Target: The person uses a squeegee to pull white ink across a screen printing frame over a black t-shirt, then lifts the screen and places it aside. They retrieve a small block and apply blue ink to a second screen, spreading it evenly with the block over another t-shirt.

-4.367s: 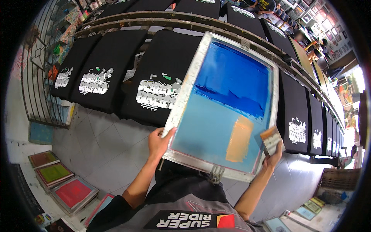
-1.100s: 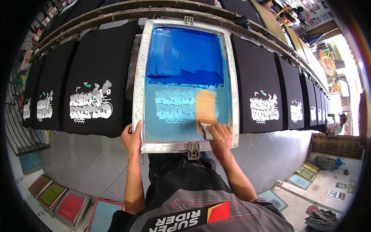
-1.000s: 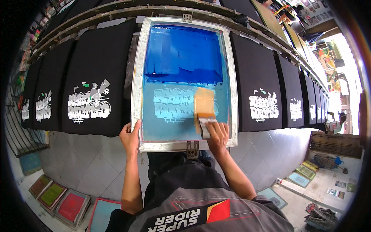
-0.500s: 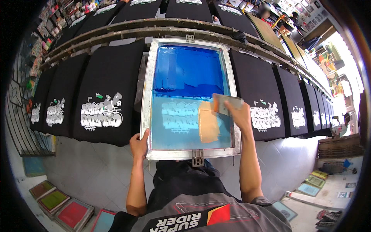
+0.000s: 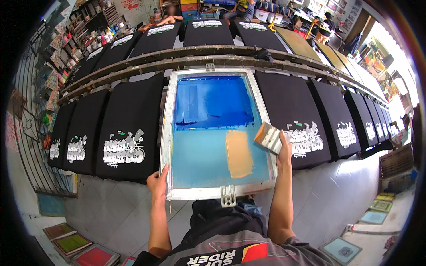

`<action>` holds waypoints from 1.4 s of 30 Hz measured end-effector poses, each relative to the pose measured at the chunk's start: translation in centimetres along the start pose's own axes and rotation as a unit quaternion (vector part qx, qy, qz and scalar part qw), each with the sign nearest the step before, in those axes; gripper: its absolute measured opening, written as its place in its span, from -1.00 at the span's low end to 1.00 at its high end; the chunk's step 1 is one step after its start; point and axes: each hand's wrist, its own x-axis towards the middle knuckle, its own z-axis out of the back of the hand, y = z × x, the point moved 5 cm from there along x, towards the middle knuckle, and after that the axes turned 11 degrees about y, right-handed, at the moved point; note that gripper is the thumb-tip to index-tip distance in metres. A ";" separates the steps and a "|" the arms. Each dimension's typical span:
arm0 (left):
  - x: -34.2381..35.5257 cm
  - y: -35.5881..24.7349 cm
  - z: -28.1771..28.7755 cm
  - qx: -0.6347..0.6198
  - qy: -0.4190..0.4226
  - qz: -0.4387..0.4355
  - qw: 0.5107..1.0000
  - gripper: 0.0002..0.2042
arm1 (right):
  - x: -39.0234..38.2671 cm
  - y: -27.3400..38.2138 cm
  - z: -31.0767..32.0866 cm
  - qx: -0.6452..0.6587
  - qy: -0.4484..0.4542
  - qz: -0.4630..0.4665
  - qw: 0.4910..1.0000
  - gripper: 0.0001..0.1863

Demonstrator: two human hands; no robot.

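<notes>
A screen-printing frame (image 5: 166, 133) with pale metal bars is in front of me. Its mesh is deep blue in the far half and light teal in the near half, with an orange-tan ink patch (image 5: 239, 154) toward the right. My left hand (image 5: 157, 184) grips the near left corner, thumb along the bar. In my right hand (image 5: 285, 150) is a squeegee (image 5: 269, 138) with a metal holder and an orange-stained edge, tilted over the right bar. Whether that hand also touches the frame, I cannot tell. A metal hinge clamp (image 5: 228, 196) sits on the near bar.
Black shirts with white prints lie in a row on both sides, such as one on the left (image 5: 133, 106) and one on the right (image 5: 288, 102). Wooden rails (image 5: 146, 62) run behind the frame. Beyond are more shirts and seated people. Coloured screens (image 5: 71, 243) rest at lower left.
The squeegee has moved from above the mesh to the right bar and turned. White lettering seen through the mesh no longer shows. The view has shifted, revealing more of the far side.
</notes>
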 end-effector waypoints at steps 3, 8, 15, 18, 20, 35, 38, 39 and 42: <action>-3.6 -0.1 -1.7 -0.016 -0.014 0.014 1.000 -0.52 | -2.2 2.5 2.6 0.052 0.022 0.029 0.998 -0.59; -10.5 -1.3 -11.2 0.014 -0.002 -0.001 1.000 -0.56 | -3.4 6.6 14.5 0.053 -0.009 0.085 0.995 -0.62; -17.5 2.0 -27.3 0.001 0.085 0.009 0.996 -0.48 | -3.7 10.5 36.5 0.059 -0.078 0.093 0.991 -0.50; -20.3 1.6 -32.3 0.002 0.083 0.014 0.996 -0.51 | -2.6 13.1 40.4 0.036 -0.090 0.090 0.991 -0.46; -21.8 1.5 -33.9 -0.007 0.074 0.016 0.997 -0.52 | -1.7 13.9 41.8 0.027 -0.086 0.073 0.993 -0.45; -20.3 1.0 -40.2 -0.040 -0.001 0.008 0.999 -0.57 | 12.6 14.9 42.2 0.035 0.016 0.032 0.999 -0.53; -19.7 0.1 -41.0 -0.037 0.009 0.022 0.999 -0.57 | 14.0 14.9 42.2 0.046 0.023 0.052 0.997 -0.54; -19.8 -0.7 -41.3 -0.034 0.009 0.029 0.999 -0.57 | 14.3 14.8 42.2 0.047 0.014 0.048 0.998 -0.54; -18.2 -0.3 -41.4 0.014 -0.003 0.015 1.000 -0.57 | 14.8 14.9 41.1 0.039 0.001 0.040 0.998 -0.54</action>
